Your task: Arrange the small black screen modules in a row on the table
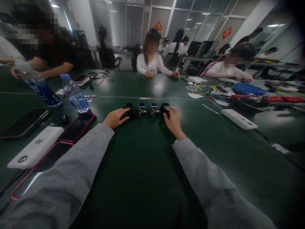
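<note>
Left circuit module (142, 110) and right circuit module (154, 110) stand between a left black device (129, 112) and a right black device (165, 105), near the green desk's (143, 165) seamed far edge. Left hand (116, 118) and right hand (173, 122) touch the black devices, fingers parted; I cannot tell whether either pinches.

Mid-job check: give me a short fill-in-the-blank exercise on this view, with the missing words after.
1. Between the left hand and the right hand stand ____ small electronic modules.
2. The wrench lies to the ____ of the right hand.
3. The cap on the smaller water bottle is ____.
4. The sleeves on both arms are ____.

Missing words: two; right; blue; gray.
</note>
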